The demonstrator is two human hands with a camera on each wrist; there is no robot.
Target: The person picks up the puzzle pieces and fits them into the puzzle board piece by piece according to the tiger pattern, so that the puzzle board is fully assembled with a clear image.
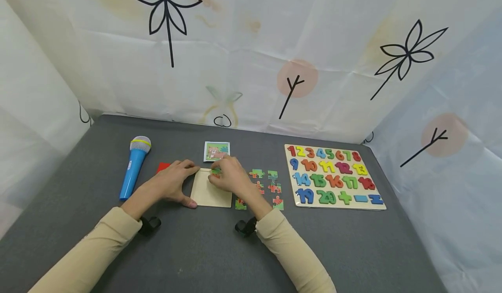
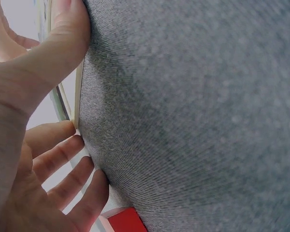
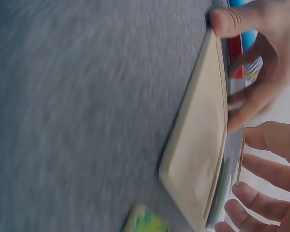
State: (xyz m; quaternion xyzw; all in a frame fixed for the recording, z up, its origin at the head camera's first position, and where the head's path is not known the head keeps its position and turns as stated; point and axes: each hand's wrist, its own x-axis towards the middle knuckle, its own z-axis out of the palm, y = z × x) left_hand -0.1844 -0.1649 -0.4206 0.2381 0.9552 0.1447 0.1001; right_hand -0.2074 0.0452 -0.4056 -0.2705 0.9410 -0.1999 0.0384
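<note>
- Head view: a wooden tray [image 1: 209, 195] lies on a grey table [image 1: 188, 258], and we see the left hand [image 1: 174, 183] gripping its left side, thumb at the near corner, fingertips by the far one.
- Over the tray's far half, the right hand [image 1: 232, 176] pinches a small green puzzle piece [image 1: 215, 171] between thumb and fingers.
- Right of the tray we find loose pieces [image 1: 275, 188] in green and red; farther right, a number board [image 1: 362, 192] carries bright numerals.
- Just beyond the tray lies a picture card [image 1: 213, 150]; to the tray's left, a red object [image 1: 162, 166] shows behind the left hand, a blue toy microphone [image 1: 133, 169] farther out.
- Left wrist view: we see the tray edge-on, the left thumb across its near side, the index fingertip touching its far end. What the right hand holds, we cannot tell from this angle.
- Right wrist view: we get the puzzle piece edge-on in the right hand's pinch, apart from the tray. One loose piece rests near the tray's closest corner; the left hand grips the opposite end.
</note>
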